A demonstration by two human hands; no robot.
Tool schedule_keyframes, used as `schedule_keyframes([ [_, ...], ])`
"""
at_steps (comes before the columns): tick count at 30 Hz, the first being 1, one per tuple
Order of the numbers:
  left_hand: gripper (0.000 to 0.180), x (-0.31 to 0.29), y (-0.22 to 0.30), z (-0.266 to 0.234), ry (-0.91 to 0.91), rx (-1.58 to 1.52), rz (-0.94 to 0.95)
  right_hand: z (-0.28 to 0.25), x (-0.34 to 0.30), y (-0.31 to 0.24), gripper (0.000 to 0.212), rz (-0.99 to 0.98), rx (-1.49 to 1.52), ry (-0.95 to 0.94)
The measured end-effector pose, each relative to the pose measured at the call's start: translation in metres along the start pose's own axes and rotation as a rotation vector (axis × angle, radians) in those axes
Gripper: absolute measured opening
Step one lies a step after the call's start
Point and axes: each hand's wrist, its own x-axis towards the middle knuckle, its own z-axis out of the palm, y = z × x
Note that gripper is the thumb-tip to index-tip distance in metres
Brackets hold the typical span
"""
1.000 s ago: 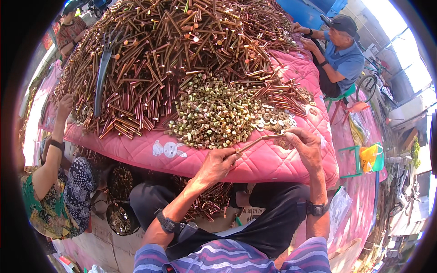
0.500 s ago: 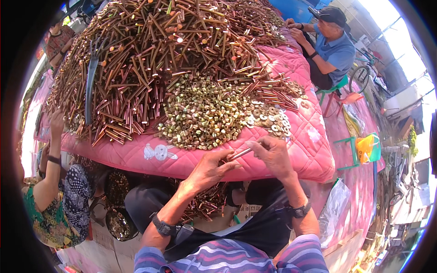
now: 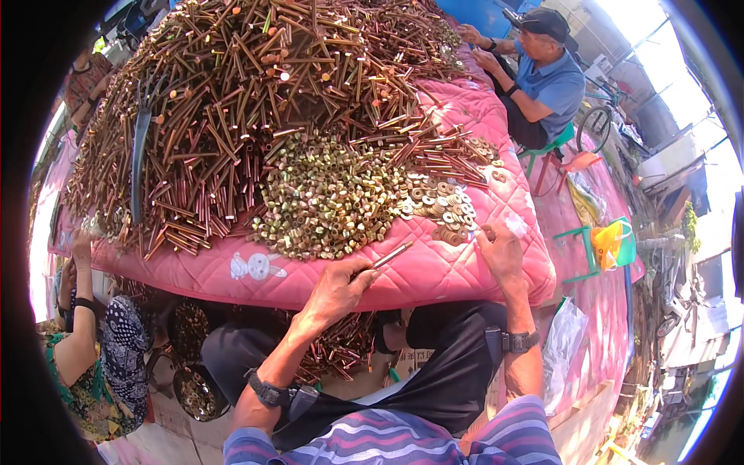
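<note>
the left hand (image 3: 335,291) pinches a bolt (image 3: 394,255), which slants up to the right over the pink quilt (image 3: 446,270). the right hand (image 3: 501,253) is just beside the washers (image 3: 440,204), fingers bent; i cannot tell whether it pinches anything. nuts (image 3: 329,198) lie heaped left of the washers.

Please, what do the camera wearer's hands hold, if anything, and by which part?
The left hand grips a slender, brownish metal rod toward its lower-left end; the upper-right end sticks out. Whether the right hand holds anything cannot be told.
</note>
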Motion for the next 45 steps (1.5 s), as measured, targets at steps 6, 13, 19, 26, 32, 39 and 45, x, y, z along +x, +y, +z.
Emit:
schedule_keyframes([
  [6,0.021,-0.001,0.001,-0.001,0.017,0.026,0.003,0.007,-0.002,0.007,0.017,-0.047,0.014,0.001],
  [13,0.023,-0.002,0.005,-0.003,0.000,0.002,-0.007,0.005,-0.006,-0.019,0.012,-0.104,0.168,-0.022],
  [19,0.024,-0.002,0.006,-0.003,0.008,-0.002,0.033,-0.005,-0.020,-0.077,0.017,-0.021,0.619,-0.284],
  [26,0.024,-0.002,0.005,-0.006,-0.004,0.002,0.021,-0.002,-0.024,-0.106,0.021,-0.040,0.877,-0.436],
  [32,0.023,-0.003,0.002,-0.007,-0.006,0.009,0.059,0.005,-0.025,-0.110,0.021,-0.076,0.884,-0.427],
  [39,0.022,-0.003,0.001,-0.008,-0.020,0.030,0.054,0.005,-0.026,-0.109,0.019,-0.149,0.872,-0.401],
  [45,0.021,-0.003,0.001,-0.009,-0.032,0.020,0.025,0.007,-0.024,-0.107,0.020,-0.259,0.812,-0.406],
])
